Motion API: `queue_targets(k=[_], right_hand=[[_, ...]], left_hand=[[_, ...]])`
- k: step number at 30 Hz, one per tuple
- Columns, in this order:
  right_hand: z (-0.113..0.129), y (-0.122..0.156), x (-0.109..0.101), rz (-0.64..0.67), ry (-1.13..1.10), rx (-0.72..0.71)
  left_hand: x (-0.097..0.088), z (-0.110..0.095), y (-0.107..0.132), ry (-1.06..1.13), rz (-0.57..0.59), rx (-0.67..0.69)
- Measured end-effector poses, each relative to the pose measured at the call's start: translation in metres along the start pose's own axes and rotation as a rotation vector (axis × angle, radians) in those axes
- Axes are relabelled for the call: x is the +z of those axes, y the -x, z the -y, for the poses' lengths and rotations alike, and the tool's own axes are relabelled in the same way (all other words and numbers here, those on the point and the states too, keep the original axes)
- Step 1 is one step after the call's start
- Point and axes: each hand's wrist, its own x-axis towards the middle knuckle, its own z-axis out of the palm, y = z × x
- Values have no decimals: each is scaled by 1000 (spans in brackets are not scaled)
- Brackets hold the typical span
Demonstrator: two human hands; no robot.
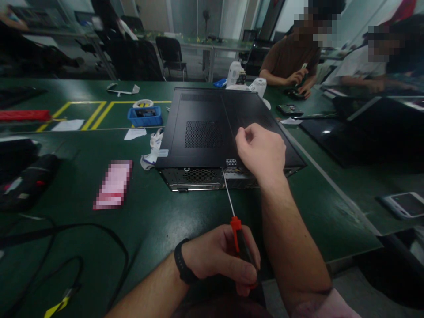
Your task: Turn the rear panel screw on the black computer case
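Observation:
A black computer case [205, 128] lies flat on the green table [152, 221], its rear panel facing me. My left hand [221, 256], with a black wristband, is closed round the handle of a red-and-black screwdriver [236, 229]. The screwdriver's thin shaft reaches up to the top edge of the case's rear panel. My right hand [261, 152] rests on the case's near right corner with its fingers curled in a loose fist; nothing shows in it.
A blue tray [145, 116], a tape roll [143, 104], white cloth gloves [152, 150] and paper scraps lie left of the case. Black cables [66, 247] run at the near left. Two people sit at the far right beside other black cases [364, 132].

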Motion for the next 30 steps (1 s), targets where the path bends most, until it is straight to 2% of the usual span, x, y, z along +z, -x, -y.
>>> queue_targets(k=[7, 18, 24, 30], right_hand=[[-1, -1, 1, -13, -4, -9], [-2, 0, 2, -18, 1, -15], [-1, 0, 2, -22, 5, -11], [-1, 0, 2, -21, 2, -9]], left_hand=[[-7, 7, 7, 52, 36, 23], [10, 7, 12, 243, -7, 71], [12, 10, 12, 231, -36, 87], [9, 22, 7, 194, -72, 171]])
